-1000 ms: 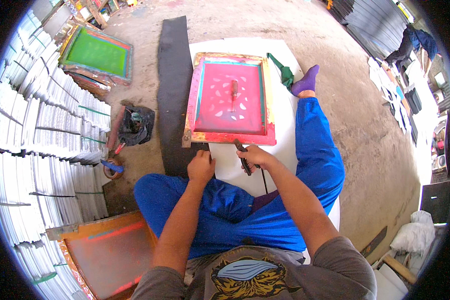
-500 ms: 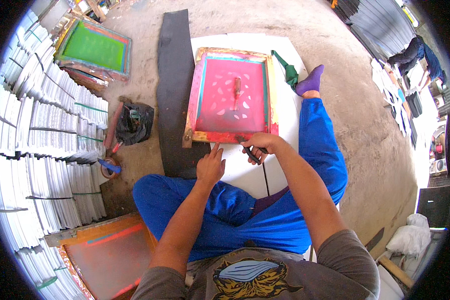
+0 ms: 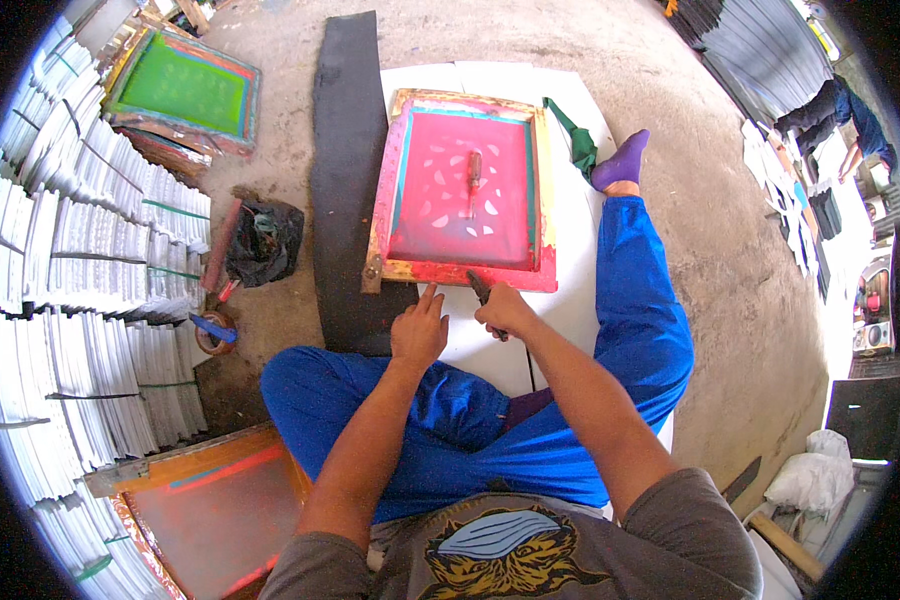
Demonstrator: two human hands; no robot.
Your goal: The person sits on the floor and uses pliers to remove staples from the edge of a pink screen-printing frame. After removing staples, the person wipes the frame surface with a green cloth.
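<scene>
A wooden screen-printing frame (image 3: 382, 215) with pink mesh and pale half-round shapes lies in front of me on a white surface. On its mesh rests a screwdriver (image 3: 474, 172) with a reddish-brown handle. My right hand (image 3: 507, 313) is closed round a pair of dark pliers (image 3: 481, 288), whose jaws meet the near rail of the frame. What the jaws grip is too small to make out. My left hand (image 3: 420, 330) holds nothing; its fingers are stretched toward the same rail, the fingertips at its edge.
A long black strip (image 3: 347, 150) lies left of the frame. Stacks of white sheets (image 3: 100, 260) line the left side, near a black plastic bag (image 3: 265, 240), a tape roll (image 3: 216, 333) and a green screen (image 3: 185, 90). Another person (image 3: 850, 120) bends at far right.
My right hand has turned and closed round the pliers' handles, which were spread before. My left hand has stayed almost in place, its fingers by the rail.
</scene>
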